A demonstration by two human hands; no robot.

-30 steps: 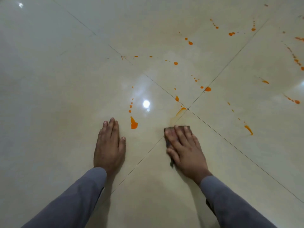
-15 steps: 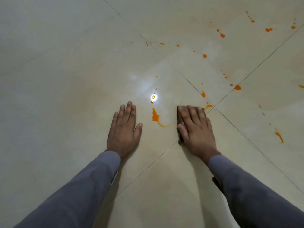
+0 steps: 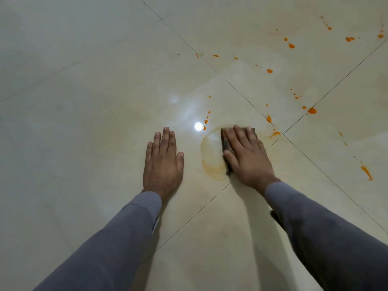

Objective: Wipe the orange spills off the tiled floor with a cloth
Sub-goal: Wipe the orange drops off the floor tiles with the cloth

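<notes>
Two hands lie flat on the floor (image 3: pixel 73 143), left hand (image 3: pixel 162 162) spread and bare, right hand (image 3: pixel 246 156) pressing the cloth (image 3: pixel 225 143), with the nearest drops (image 3: pixel 205 122) just up-left of it, between the hands, nearer the right.

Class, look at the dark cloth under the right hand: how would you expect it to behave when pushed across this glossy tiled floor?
The cloth probably slides easily, since the floor is glossy and smeared wet beside it. It lies flat under the right hand, so it is likely floppy and light.
</notes>
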